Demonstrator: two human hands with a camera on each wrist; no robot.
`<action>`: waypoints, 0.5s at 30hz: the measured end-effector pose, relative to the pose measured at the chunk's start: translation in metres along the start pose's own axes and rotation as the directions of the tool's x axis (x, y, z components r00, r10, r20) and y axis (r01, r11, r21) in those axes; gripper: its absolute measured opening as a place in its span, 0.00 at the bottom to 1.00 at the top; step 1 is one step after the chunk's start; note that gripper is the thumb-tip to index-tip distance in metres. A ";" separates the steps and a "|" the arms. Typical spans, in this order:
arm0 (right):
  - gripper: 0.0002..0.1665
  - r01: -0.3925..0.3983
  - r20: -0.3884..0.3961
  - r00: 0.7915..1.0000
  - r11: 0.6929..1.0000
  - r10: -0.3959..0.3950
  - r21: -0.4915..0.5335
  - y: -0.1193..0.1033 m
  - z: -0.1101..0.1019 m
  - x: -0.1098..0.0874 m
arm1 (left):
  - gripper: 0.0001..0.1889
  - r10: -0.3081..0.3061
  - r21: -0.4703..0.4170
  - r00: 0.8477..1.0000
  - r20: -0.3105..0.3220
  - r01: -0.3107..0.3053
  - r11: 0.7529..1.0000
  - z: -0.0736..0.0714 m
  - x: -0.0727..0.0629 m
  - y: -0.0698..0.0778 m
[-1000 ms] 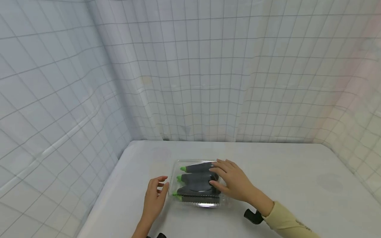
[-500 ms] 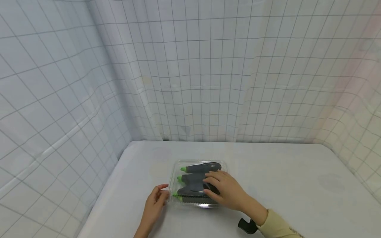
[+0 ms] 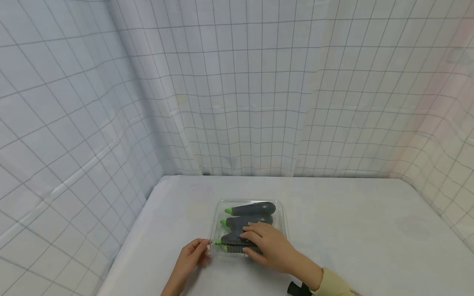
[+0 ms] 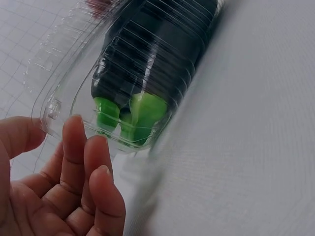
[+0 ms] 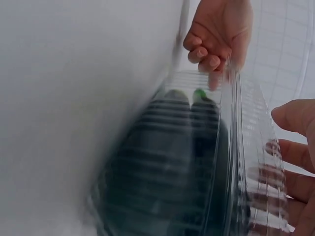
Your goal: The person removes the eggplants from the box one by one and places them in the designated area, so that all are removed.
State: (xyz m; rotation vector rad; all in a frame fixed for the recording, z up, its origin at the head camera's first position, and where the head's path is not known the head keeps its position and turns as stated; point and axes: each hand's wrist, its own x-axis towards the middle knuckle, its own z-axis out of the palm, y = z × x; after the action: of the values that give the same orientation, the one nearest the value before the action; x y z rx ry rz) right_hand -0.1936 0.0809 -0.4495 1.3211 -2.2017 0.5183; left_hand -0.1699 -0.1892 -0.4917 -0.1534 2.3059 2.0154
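Observation:
A clear plastic clamshell box [image 3: 217, 222] with its lid down lies on the white table, holding several dark eggplants [image 3: 255, 209] with green stem ends pointing left. My left hand [image 3: 187, 260] is at the near left corner. In the left wrist view its thumb and a finger pinch the rim [image 4: 51, 115] of the box, while the other fingers curl beside the wall. Over the near right part of the lid lies my right hand [image 3: 272, 250], fingers spread and slightly bent. The right wrist view shows these fingers [image 5: 298, 182] against the clear ridged lid.
A white cloth covers the table [image 3: 352, 230]. Sheets with a grid pattern [image 3: 252, 102] hang as walls at the back and both sides. A black wrist mount [image 3: 298, 289] sits by the right sleeve [image 3: 333, 283].
My left hand has moved toward me along the box's left side and now pinches its near corner. My right hand has slid left and nearer over the lid. The box stays put.

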 end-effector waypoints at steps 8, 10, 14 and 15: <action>0.22 -0.007 0.012 1.000 1.000 0.007 0.024 -0.014 0.009 0.013 | 0.20 -0.007 -0.003 0.991 0.137 0.008 1.000 -0.009 0.001 -0.003; 0.21 0.009 0.004 1.000 0.999 -0.009 0.032 -0.017 0.013 0.015 | 0.20 -0.008 -0.012 0.987 0.162 0.010 1.000 -0.011 0.001 -0.004; 0.17 0.038 -0.003 0.999 0.999 -0.038 0.030 -0.020 0.020 0.018 | 0.19 -0.012 -0.047 0.979 0.202 0.021 0.999 -0.012 0.002 -0.006; 0.17 0.047 -0.007 0.999 0.999 -0.047 0.021 -0.021 0.022 0.018 | 0.19 -0.010 -0.054 0.977 0.212 0.022 0.998 -0.012 0.002 -0.007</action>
State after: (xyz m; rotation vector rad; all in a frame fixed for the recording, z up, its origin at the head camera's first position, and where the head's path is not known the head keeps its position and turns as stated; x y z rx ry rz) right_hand -0.1873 0.0470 -0.4550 1.3767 -2.1607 0.5285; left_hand -0.1714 -0.2021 -0.4972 0.0389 2.1140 1.9824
